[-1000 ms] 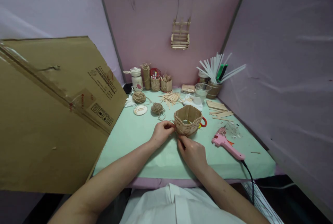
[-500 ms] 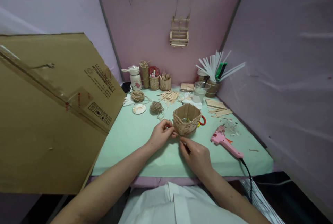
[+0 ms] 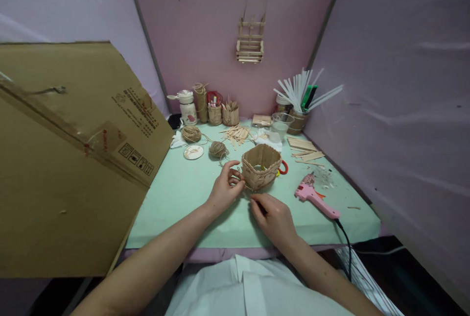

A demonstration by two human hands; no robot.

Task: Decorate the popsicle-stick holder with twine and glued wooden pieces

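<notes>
A small cardboard basket [image 3: 261, 164] partly wrapped in jute twine stands on the green table [image 3: 183, 193]. My left hand [image 3: 224, 187] rests at the basket's left side, its fingers curled and pinching the twine against the wall. My right hand [image 3: 273, 218] lies just in front of the basket, fingers closed in a pinch on a thin strand of twine near the table. Behind the basket, red and yellow scissor handles [image 3: 283, 168] stick out.
A pink glue gun [image 3: 315, 199] with a black cord lies to the right. Twine balls [image 3: 218, 149], craft sticks [image 3: 238, 133], jars, a plastic cup [image 3: 281, 126] and white straws [image 3: 299, 91] line the back. A large cardboard sheet [image 3: 69, 154] leans at the left.
The view has shifted slightly downward. My left fingers have lifted and curled at the basket's side. My right hand has drawn a little toward me and to the left.
</notes>
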